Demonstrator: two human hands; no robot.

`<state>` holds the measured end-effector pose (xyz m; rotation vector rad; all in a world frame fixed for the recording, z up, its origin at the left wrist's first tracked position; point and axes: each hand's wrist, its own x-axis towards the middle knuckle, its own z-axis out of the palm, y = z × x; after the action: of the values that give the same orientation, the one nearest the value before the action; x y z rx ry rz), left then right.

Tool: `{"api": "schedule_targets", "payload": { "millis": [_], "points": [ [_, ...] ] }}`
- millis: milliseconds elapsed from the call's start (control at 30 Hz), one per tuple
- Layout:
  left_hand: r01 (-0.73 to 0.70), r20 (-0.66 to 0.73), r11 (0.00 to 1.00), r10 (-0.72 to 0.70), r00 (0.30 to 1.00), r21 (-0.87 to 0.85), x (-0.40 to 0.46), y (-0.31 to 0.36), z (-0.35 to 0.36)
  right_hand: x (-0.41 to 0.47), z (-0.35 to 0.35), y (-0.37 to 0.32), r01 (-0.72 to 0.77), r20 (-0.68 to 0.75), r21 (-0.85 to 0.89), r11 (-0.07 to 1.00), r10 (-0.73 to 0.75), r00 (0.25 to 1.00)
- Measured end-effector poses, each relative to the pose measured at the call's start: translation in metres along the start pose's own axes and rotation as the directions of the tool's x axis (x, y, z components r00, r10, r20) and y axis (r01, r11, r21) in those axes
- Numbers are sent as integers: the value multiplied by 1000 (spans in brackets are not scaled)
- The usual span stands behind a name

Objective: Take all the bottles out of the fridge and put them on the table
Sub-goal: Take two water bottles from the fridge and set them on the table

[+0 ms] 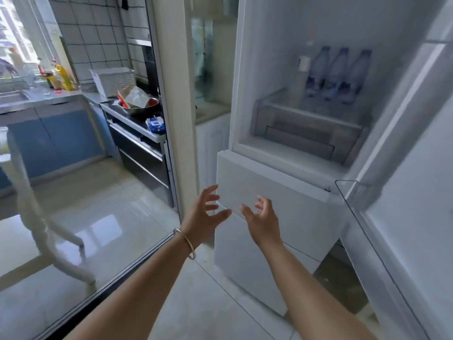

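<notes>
Three water bottles [338, 74] stand side by side, touching, at the back right of the open fridge's [282, 57] shelf [294, 106], above a clear drawer [301, 133]. Both grips are wide and empty: left hand [203, 217] and right hand [263, 220] hover before the lower white door [269, 192], fingers spread.

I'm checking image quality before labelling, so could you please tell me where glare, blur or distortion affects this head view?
Head view: daylight blows out the window and glares off the floor tiles; the three bottles in the fridge look soft and hazy; wide-angle distortion bends the doorframe; both open hands, left and right, are fairly sharp.
</notes>
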<state>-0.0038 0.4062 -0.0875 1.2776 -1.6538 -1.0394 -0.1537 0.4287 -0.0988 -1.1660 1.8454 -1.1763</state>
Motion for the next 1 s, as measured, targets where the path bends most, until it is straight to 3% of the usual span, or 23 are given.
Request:
{"api": "schedule_targets", "payload": {
  "millis": [233,500,800,1000],
  "points": [
    [-103,203,992,117,972,-78,154,-4,20,113,8,-25,-29,-230,29,999,35,973],
    [-170,375,957,250,893,-234,301,42,54,215,-22,-63,-23,-499,73,997,56,865],
    [-180,410,909,337,848,-375,411,97,116,332,-87,-95,47,-649,-12,999,-44,760],
    [-113,332,877,292,897,-467,493,146,168,438,-137,-118,159,-631,-34,987,-145,762]
  ]
}}
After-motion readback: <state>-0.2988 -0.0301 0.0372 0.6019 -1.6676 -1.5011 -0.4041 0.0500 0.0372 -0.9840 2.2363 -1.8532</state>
